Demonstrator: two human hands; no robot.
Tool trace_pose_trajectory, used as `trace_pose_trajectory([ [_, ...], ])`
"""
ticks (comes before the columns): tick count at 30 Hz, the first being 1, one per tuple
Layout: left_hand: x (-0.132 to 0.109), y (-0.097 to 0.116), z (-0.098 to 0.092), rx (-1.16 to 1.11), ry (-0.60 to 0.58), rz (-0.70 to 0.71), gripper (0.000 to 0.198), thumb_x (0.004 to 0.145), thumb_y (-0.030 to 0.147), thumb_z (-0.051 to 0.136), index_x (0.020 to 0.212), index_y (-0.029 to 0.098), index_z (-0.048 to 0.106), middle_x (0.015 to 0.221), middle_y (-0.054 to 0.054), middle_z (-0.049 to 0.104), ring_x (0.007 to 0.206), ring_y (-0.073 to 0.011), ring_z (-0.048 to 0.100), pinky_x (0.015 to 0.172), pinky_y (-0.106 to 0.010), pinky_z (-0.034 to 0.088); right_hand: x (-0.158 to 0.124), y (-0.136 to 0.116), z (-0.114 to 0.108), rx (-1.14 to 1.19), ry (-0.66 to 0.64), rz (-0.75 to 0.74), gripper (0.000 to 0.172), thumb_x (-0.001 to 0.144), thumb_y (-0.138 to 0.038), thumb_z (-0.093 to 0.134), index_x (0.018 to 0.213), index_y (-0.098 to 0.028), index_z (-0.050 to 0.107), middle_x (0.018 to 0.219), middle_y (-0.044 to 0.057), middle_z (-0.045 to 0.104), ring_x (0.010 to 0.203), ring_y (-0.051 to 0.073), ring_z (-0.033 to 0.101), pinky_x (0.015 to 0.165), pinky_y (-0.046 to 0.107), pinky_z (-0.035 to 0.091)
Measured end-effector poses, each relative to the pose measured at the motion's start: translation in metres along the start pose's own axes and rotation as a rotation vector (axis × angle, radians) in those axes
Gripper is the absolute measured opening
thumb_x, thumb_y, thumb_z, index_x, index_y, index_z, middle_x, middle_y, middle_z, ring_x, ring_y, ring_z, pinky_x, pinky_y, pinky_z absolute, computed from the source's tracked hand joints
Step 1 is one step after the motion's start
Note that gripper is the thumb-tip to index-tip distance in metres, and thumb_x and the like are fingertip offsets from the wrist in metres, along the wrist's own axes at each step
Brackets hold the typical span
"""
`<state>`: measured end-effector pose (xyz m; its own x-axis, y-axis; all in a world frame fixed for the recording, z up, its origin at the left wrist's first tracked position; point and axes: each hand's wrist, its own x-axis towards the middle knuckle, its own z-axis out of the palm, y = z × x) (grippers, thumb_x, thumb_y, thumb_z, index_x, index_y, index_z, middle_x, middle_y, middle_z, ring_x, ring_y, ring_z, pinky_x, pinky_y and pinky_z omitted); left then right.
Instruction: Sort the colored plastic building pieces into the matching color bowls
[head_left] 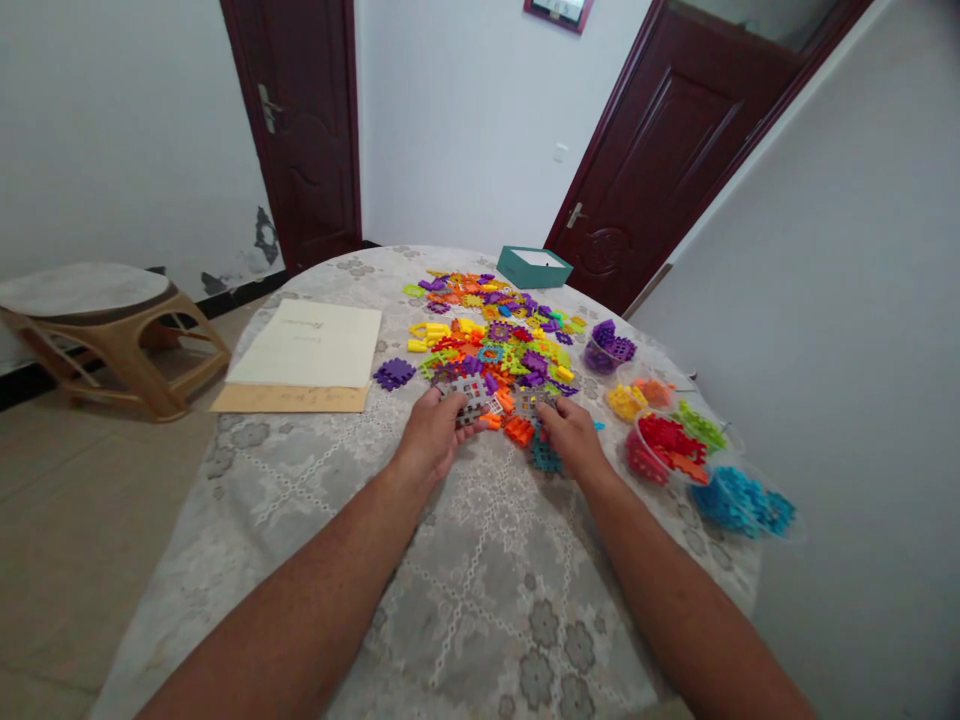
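A: Grey interlocking plastic pieces (472, 398) are gripped in the left hand (433, 437) at the near edge of the pile of colourful building pieces (491, 335), on the lace-patterned counter (465, 590).

B: And the right hand (571, 437)?

A: It is laid over a teal piece (545, 458), fingers curled down toward another grey piece (528, 403); whether anything is gripped cannot be told. An orange piece (518, 431) is seen between the two hands.

B: What is placed to the right?

A: Clear tubs are lined up along the counter edge: purple pieces (609, 348), yellow pieces (626, 402), red pieces (664, 445), green pieces (701, 425) and blue pieces (739, 500).

B: And further off?

A: A cream booklet (311, 343) is laid on a brown envelope (289, 399) left of the pile, a teal box (534, 266) is set at the far edge, and a wooden stool (112, 335) is seen on the floor.
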<state>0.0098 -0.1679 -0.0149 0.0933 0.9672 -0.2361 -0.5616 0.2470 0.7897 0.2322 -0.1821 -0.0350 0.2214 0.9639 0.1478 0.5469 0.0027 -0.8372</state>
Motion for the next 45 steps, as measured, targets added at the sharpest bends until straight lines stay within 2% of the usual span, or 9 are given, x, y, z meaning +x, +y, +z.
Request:
trace_pose_trajectory([
  [3,-0.003,-0.005,0.001,0.061,-0.074,-0.057,0.018,0.08,0.013,0.066,0.095,0.019,0.059,0.1,-0.013,0.075,0.081,-0.0219,0.076,0.066,-0.033,0.065,-0.007,0.005,0.0,0.474,-0.086,0.231,0.044,0.082,-0.057,0.072,0.074,-0.025,0.043,0.055,-0.007,0.046,0.046,0.012,0.045,0.04,0.022,0.026],
  [6,-0.005,-0.008,0.001,0.089,-0.105,-0.08,0.017,0.083,0.012,0.066,0.098,0.019,0.061,0.106,-0.014,0.075,0.082,-0.0219,0.075,0.068,-0.034,0.066,-0.011,0.002,0.006,0.619,-0.107,0.224,0.046,0.078,-0.058,0.078,0.077,-0.024,0.046,0.056,-0.007,0.05,0.045,0.01,0.045,0.039,0.02,0.027],
  [12,-0.005,-0.006,0.003,0.054,-0.074,-0.158,0.015,0.085,0.006,0.061,0.097,0.015,0.062,0.099,-0.015,0.074,0.081,-0.0219,0.075,0.069,-0.036,0.066,-0.021,-0.005,0.012,0.466,-0.117,0.111,0.041,0.086,-0.061,0.067,0.084,-0.022,0.057,0.058,-0.003,0.061,0.045,0.013,0.052,0.043,0.023,0.039],
  [15,-0.005,-0.007,0.004,0.041,-0.071,-0.189,0.014,0.086,0.004,0.061,0.095,0.014,0.062,0.099,-0.015,0.075,0.082,-0.0226,0.075,0.072,-0.037,0.066,-0.025,-0.008,0.012,0.328,-0.047,-0.004,0.033,0.092,-0.055,0.063,0.09,-0.022,0.06,0.068,-0.001,0.066,0.054,0.016,0.059,0.052,0.027,0.048],
  [20,-0.005,-0.007,0.003,0.019,-0.154,-0.264,0.01,0.092,0.016,0.063,0.1,0.011,0.067,0.101,-0.018,0.075,0.082,-0.0223,0.074,0.074,-0.037,0.066,-0.03,-0.01,0.011,-0.047,0.087,-0.536,0.013,0.095,-0.03,0.063,0.106,-0.023,0.066,0.101,0.007,0.07,0.094,0.023,0.066,0.085,0.037,0.056],
  [24,-0.006,-0.006,0.002,-0.019,-0.176,-0.231,0.012,0.087,0.011,0.069,0.099,0.012,0.069,0.101,-0.014,0.076,0.084,-0.0192,0.072,0.078,-0.035,0.065,-0.03,-0.008,0.011,-0.155,0.032,-0.809,0.028,0.092,-0.012,0.059,0.116,-0.024,0.064,0.115,0.011,0.066,0.113,0.025,0.063,0.099,0.042,0.054],
  [35,-0.006,-0.007,0.002,0.053,-0.125,-0.149,0.019,0.078,0.007,0.07,0.092,0.017,0.062,0.086,-0.005,0.072,0.071,-0.0154,0.068,0.062,-0.027,0.06,-0.031,-0.003,0.012,-0.26,-0.121,-0.892,0.042,0.09,-0.012,0.061,0.129,-0.023,0.06,0.131,0.013,0.061,0.123,0.026,0.06,0.103,0.046,0.055],
  [42,-0.008,-0.006,0.006,0.119,-0.104,-0.092,0.024,0.076,0.007,0.068,0.096,0.018,0.061,0.086,-0.005,0.071,0.07,-0.0153,0.067,0.059,-0.025,0.058,-0.029,-0.005,0.009,-0.175,0.233,-0.748,0.031,0.096,-0.011,0.052,0.121,-0.024,0.066,0.113,0.01,0.07,0.11,0.023,0.067,0.099,0.044,0.057],
  [45,-0.007,-0.008,0.005,0.126,-0.095,-0.088,0.027,0.075,0.007,0.068,0.099,0.019,0.062,0.085,-0.004,0.071,0.07,-0.0156,0.067,0.06,-0.026,0.058,-0.031,-0.009,0.013,-0.269,0.223,-0.752,0.036,0.097,-0.011,0.05,0.127,-0.023,0.066,0.122,0.012,0.068,0.116,0.024,0.065,0.102,0.044,0.056],
])
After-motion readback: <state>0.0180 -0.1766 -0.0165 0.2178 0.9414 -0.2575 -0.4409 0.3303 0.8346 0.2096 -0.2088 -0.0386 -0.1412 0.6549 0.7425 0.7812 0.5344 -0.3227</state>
